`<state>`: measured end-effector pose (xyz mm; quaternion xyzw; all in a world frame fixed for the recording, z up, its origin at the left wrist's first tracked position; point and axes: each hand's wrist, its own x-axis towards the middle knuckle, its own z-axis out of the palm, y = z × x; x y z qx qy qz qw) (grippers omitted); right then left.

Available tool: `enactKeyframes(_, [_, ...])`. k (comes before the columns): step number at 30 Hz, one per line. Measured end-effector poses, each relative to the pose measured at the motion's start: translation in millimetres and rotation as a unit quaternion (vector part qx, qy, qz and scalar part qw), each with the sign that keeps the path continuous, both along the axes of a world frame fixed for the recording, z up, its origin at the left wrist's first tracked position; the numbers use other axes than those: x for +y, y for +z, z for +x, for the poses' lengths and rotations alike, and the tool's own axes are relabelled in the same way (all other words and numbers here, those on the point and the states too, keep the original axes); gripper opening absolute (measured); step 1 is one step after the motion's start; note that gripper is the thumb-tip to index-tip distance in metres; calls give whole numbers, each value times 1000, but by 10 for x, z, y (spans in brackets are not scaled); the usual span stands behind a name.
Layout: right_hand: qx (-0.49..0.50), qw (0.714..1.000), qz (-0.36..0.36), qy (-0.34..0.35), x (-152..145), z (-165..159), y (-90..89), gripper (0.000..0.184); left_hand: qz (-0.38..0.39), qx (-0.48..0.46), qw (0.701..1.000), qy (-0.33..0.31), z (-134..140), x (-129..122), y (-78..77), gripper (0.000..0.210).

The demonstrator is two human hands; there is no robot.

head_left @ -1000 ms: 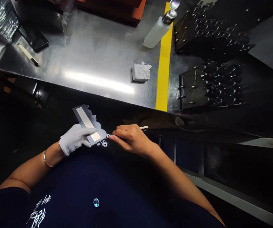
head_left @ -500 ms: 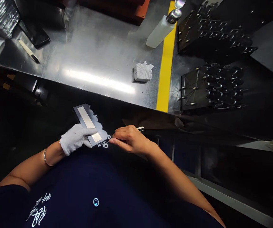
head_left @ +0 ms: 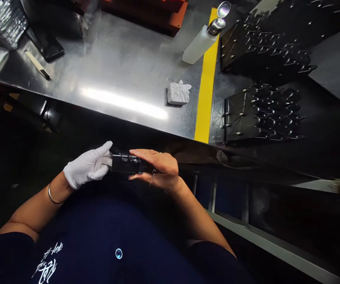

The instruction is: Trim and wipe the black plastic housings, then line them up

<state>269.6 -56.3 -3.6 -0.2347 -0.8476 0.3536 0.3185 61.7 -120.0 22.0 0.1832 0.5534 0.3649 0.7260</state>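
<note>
A dark block-like metal part (head_left: 124, 163) is held between my hands just below the bench edge, with a narrow side showing. My left hand (head_left: 88, 165), in a white glove, grips its left end with the fingers, the thumb raised. My bare right hand (head_left: 158, 167) clasps the right end, fingers above and thumb side below. A thin bit of metal shows by the right palm; what it belongs to is hidden. The part's pale strip and scalloped edge, seen earlier, are turned out of sight.
On the metal bench (head_left: 122, 67) are a small white cloth-wrapped bundle (head_left: 178, 94), a white bottle with a metal top (head_left: 198, 44) and a slim cream-coloured tool (head_left: 36, 64). Yellow tape (head_left: 205, 94) runs beside racks of dark parts (head_left: 276, 112). An orange-red object (head_left: 149, 14) stands behind.
The metal part has been turned from its pale-strip face to a dark narrow side. My right hand has shifted from a fingertip pinch to clasping its right end; the left hand has re-gripped the left end.
</note>
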Motion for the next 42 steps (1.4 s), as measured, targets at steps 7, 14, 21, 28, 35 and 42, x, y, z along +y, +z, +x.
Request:
enactKeyframes(7, [48,973,-157,-161,-183,-217,-136,40,150,310,939,-12,-99,-20,-1,34])
enactKeyframes(14, [8,985,-144,-90,-145,-79,-34,16,123,238,958,-104,-75,35,-58,38])
enactKeyframes(21, [-38,990,-139,5,-117,3,59,15,134,257,943,-164,-2,43,-31,32])
enactKeyframes(28, [-68,987,-147,-6,-76,-8,6,17,162,277,922,-217,-5,25,-31,32])
enactKeyframes(35, [-29,975,-202,-94,-201,-32,-34,29,184,308,924,-129,15,-7,-48,34])
enactKeyframes(42, [37,977,-200,-71,-318,-92,-54,31,207,306,926,-79,32,-39,-91,34])
